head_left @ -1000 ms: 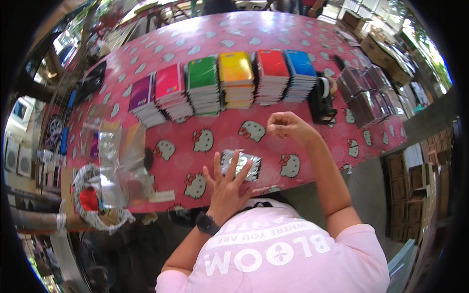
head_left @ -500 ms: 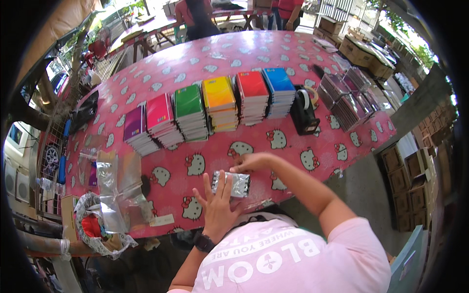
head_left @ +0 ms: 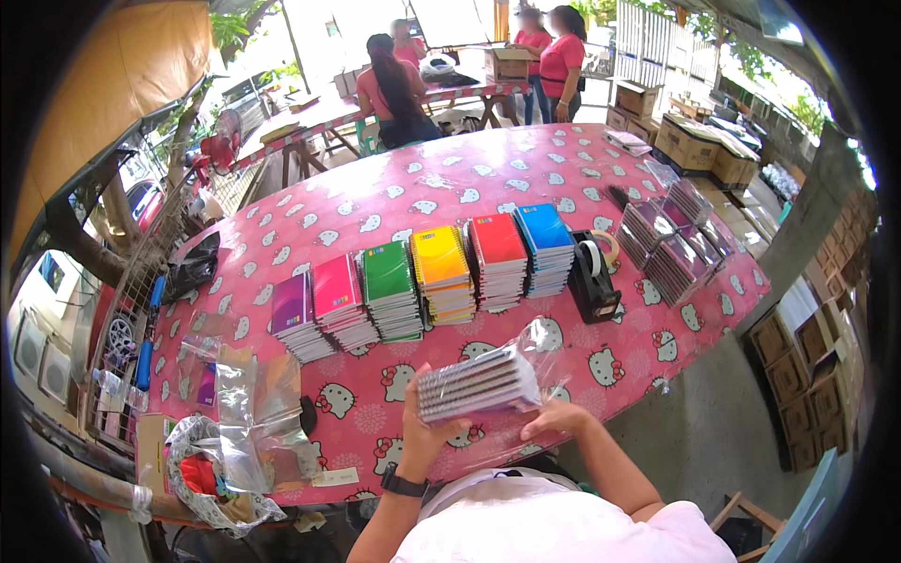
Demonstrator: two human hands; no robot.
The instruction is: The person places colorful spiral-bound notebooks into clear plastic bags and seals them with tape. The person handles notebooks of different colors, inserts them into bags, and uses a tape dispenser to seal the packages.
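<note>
Between my hands, above the front of the table, is a bundle of spiral notebooks (head_left: 481, 387) in a clear plastic bag (head_left: 540, 349). Its coil bindings face up, and loose plastic sticks out at the right end. My left hand (head_left: 428, 437) grips the bundle's left end, with the thumb along its lower side. At the right end my right hand (head_left: 557, 418) is closed on the bag, thumb and fingers by the plastic. Beyond them stand notebook stacks in a row: purple (head_left: 291, 305), pink (head_left: 336, 286), green (head_left: 389, 272), yellow (head_left: 438, 256), red (head_left: 498, 239) and blue (head_left: 543, 228).
A black tape dispenser (head_left: 593, 286) stands beside the blue stack. Wrapped notebook bundles (head_left: 671, 244) are piled at the right. Clear plastic bags (head_left: 246, 413) lie at the left, near a cloth-lined basket (head_left: 225, 488). People (head_left: 561, 66) stand at a far table; cardboard boxes (head_left: 784, 366) fill the right side.
The bundle has come up off the table and turned so its coils show. My left hand went from lying flat on it to gripping its end; my right hand moved to the other end.
</note>
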